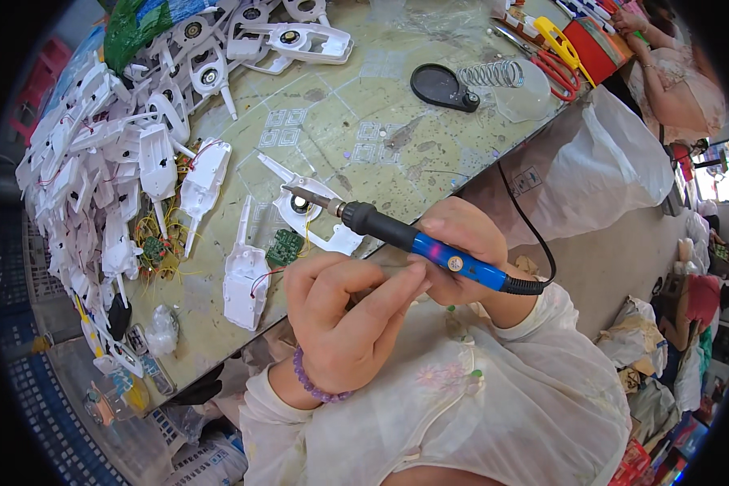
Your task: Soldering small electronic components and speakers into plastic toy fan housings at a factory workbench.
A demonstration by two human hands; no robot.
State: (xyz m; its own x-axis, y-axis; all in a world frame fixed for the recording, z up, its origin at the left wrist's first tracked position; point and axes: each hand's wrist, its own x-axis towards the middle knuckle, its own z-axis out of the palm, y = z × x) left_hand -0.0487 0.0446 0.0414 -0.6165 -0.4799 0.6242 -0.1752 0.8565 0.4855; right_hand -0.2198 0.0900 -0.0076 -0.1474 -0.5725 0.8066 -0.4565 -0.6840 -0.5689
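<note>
My right hand [468, 229] is closed around a soldering iron [462, 262] with a blue and black handle. Its metal tip points left, above a white plastic shell [344, 240] with a round speaker-like part in it. The fingers of my left hand [336, 328] are pinched together just below the iron, touching or nearly touching my right fingers; whatever they hold is too small to make out. Beyond the left knuckles lies a green circuit board [284, 247] with thin wires. Beside it on the table is another white shell [245, 287] with a red wire.
White shells [81, 154] are heaped along the table's left side, with another wired board [154, 249] nearby. A black stand with a spring coil [494, 74], red-handled scissors [557, 77] and a yellow cutter [557, 42] lie toward the far right. Another person's arm [660, 77] is beyond.
</note>
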